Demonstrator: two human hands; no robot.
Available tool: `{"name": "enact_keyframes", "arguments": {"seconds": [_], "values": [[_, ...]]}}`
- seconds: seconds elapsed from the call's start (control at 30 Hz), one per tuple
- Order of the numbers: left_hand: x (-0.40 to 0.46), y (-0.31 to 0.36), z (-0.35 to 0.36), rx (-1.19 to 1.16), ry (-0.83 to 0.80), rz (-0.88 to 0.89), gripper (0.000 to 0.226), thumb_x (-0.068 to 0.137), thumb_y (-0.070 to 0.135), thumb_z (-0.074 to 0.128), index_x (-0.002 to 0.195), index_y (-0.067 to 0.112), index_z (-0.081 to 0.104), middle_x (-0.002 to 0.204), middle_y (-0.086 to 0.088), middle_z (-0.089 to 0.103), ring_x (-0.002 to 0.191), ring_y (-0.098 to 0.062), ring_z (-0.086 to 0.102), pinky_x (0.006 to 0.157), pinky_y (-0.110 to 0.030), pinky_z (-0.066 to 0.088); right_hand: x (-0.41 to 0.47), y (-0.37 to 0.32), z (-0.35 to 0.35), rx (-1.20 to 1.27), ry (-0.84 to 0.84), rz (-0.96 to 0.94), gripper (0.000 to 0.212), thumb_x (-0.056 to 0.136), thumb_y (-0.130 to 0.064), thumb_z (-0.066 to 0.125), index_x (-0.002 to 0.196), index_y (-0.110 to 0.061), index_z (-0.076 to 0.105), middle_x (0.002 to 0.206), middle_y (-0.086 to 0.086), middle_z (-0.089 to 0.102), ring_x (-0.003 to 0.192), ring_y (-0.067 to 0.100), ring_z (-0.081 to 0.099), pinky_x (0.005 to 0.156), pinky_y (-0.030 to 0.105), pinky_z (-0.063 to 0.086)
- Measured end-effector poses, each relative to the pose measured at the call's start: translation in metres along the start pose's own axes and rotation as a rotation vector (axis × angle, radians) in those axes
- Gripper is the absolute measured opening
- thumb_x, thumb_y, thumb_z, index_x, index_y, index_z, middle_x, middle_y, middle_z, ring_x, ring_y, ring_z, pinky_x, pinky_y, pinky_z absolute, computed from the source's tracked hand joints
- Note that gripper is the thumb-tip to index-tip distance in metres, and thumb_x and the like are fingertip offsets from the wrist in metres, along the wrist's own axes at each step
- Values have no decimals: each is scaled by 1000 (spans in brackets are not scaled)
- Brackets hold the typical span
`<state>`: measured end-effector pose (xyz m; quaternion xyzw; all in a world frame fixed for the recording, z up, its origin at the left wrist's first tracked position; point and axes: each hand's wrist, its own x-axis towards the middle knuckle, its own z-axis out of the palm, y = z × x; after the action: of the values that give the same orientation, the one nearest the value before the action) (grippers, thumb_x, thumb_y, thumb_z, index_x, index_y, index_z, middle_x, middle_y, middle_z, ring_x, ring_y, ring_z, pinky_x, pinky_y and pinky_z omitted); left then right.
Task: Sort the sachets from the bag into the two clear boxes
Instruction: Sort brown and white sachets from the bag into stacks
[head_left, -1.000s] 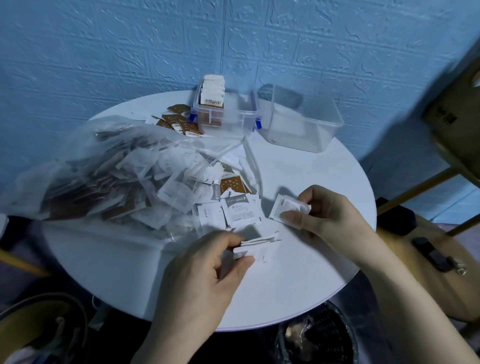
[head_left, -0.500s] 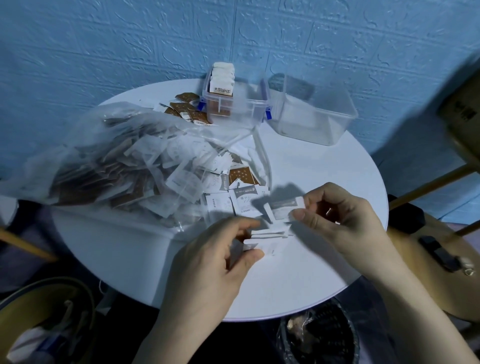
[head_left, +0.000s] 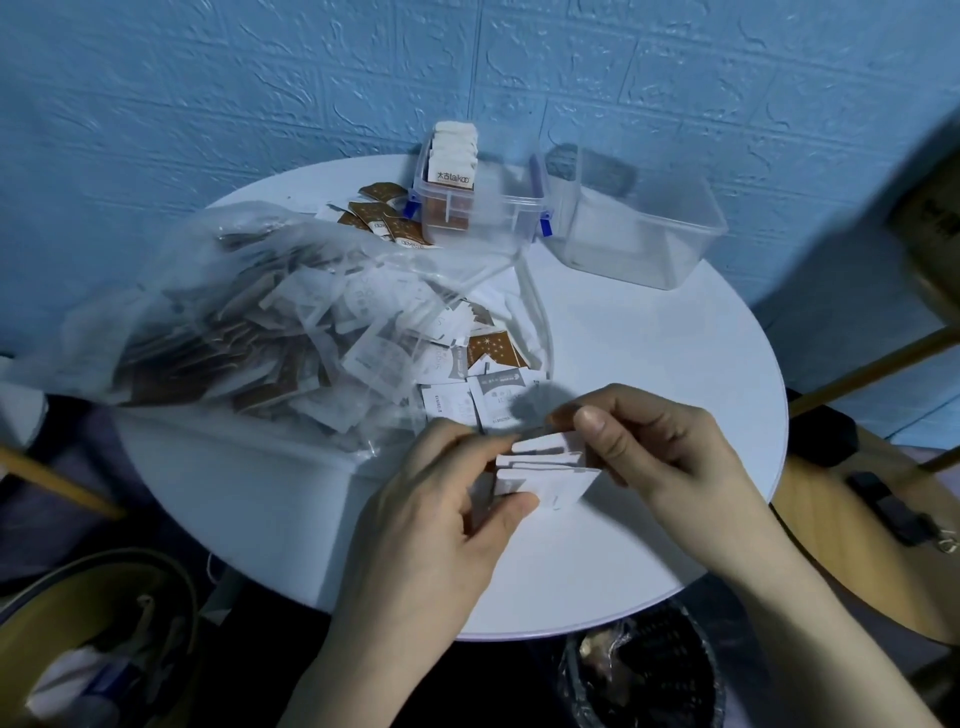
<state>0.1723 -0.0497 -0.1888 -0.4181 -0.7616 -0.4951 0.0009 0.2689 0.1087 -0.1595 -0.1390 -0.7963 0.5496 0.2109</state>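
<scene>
White sachet stack (head_left: 545, 467) pinched between left hand (head_left: 441, 519) and right hand (head_left: 654, 452), both gripping.

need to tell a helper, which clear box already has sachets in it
Start at the round white table and look to its far edge by the blue wall. Of the two clear plastic boxes there, it's the left one with blue latches, a row of white sachets standing inside.

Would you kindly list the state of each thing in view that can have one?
Bag: open, lying on its side, sachets spilling from its mouth.
Left box: open, a row of sachets standing inside.
Right box: open, looks empty.
White sachets: stacked, held between both hands.
Left hand: grip closed on the stack.
Right hand: pinching the stack's top.
</scene>
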Motion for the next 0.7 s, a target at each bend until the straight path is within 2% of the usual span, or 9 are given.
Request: {"name": "enact_keyframes", "arguments": {"seconds": [0.07,0.13,0.23,0.3,0.4,0.47,0.57,0.63,0.7], "values": [[1,1,-1,-2,-6,1,35,72,36,70,107,37,65,82,33,45,62,10,45,59,-5,32,-3,2,-2,47,-29,19,29,76,-42,75,94,-19,74,69,1,58,64,8,50,61,20,40],[1,2,-2,-2,-11,12,37,72,33,71,109,35,67,78,38,46,63,16,45,59,0,30,-6,5,-2,62,-64,13,36,66,-40,80,97,-23,73,74,12,58,68,23,54,68,31,46],[1,1,-2,-38,-11,16,34,73,27,71,107,27,71,75,40,48,63,17,45,59,3,29,-10,7,6,85,-75,-14,34,67,-34,81,99,-24,73,85,23,62,80,41,58,78,49,50],[0,0,-3,-79,-8,11,31,71,24,72,102,23,73,73,40,48,62,17,45,57,3,29,-11,8,10,69,-70,-25,30,69,-34,80,97,-25,73,87,25,61,82,44,56,78,53,47],[0,2,-4,-97,-23,-10,29,70,26,73,99,27,72,69,38,48,58,13,45,53,1,28,-10,7,11,96,-78,-31,26,70,-33,82,93,-25,74,85,20,63,81,38,59,77,44,50],[0,3,-4,-72,-31,-14,30,69,28,72,99,31,71,68,37,47,56,13,43,53,-1,27,-5,7,8,107,-81,-32,29,68,-42,82,90,-25,75,81,15,63,75,30,59,73,32,49],[-1,6,-5,-29,-25,-9,27,67,27,73,94,30,71,65,39,45,55,16,41,53,1,26,9,7,1,64,-19,-23,32,71,-52,77,88,-25,74,81,12,67,74,17,58,71,28,45],[-2,8,-5,-29,-16,-6,23,66,26,74,89,30,71,64,40,44,55,17,41,53,2,25,23,7,-2,-93,15,-36,21,76,-42,78,88,-26,73,81,-3,66,68,9,53,66,20,40],[-3,8,-5,-53,3,-9,20,65,25,76,83,30,69,63,39,44,54,17,41,52,2,24,38,6,-2,-308,-22,-73,30,73,-39,78,99,-27,71,94,-15,61,71,7,51,67,13,36]]}}
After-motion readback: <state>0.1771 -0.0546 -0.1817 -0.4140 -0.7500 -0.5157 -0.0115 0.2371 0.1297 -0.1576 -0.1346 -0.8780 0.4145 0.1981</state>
